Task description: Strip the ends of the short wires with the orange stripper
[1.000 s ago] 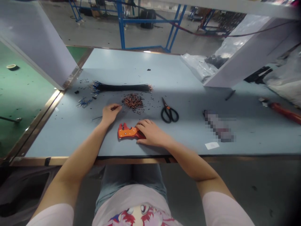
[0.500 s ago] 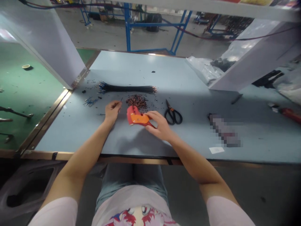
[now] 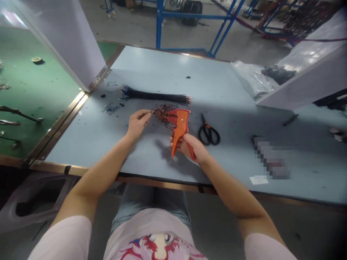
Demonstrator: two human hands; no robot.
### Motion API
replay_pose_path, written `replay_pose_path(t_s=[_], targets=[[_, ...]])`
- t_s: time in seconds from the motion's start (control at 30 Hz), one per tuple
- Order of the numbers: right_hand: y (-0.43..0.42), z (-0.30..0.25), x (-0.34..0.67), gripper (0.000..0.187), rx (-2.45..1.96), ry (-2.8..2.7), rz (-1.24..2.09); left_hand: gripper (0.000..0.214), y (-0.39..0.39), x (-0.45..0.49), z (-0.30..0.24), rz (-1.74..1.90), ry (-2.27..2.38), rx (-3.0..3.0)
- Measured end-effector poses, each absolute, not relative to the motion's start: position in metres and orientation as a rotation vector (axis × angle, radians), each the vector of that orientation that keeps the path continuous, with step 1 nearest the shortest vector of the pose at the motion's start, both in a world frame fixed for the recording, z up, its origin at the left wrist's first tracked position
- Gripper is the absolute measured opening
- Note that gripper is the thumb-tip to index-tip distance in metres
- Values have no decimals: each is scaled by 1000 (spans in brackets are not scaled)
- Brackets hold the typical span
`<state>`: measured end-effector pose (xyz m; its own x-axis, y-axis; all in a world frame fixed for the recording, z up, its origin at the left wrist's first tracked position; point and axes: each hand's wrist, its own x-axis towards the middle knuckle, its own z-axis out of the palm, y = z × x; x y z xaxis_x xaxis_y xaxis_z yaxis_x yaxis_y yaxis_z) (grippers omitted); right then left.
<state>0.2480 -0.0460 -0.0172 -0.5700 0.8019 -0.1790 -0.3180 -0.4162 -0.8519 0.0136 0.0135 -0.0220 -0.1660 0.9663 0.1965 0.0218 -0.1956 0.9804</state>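
Observation:
In the head view, my left hand (image 3: 137,124) is pinched around a thin dark wire (image 3: 153,111), whose tip points right over a pile of small copper and black scraps (image 3: 162,115). My right hand (image 3: 195,148) is wrapped round the handles of an orange and red wire stripper (image 3: 181,122). The stripper's head faces left, just right of the pile, and its jaws stand apart from the wire. Behind the pile lies a bundle of black wires (image 3: 157,96) with bare ends at the right. Black-handled scissors (image 3: 208,135) rest right of the stripper.
Blue-tipped wire bits (image 3: 110,108) lie on the left of the blue table (image 3: 151,155). At the right are a blurred-out object (image 3: 271,158), a white label (image 3: 258,180) and a dark pen-like stick (image 3: 290,120). White posts (image 3: 67,39) rise at both sides, with plastic bags (image 3: 253,79) near the right one.
My right hand has turned the wire stripper more upright and shifted it right, its head now facing left. My left hand still pinches the wire near the pile. The whole view has shifted slightly.

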Motion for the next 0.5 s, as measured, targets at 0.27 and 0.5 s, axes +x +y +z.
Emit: replay_pose_path(t_s=[0.27, 0.5], targets=[[-47, -20, 245, 40, -798, -1030, 2102, 16, -7, 28, -10, 1537, 1268, 1713], [-50, -9, 243, 38, -861, -944, 2083, 11, -14, 38, -12, 1506, 1181, 1636]])
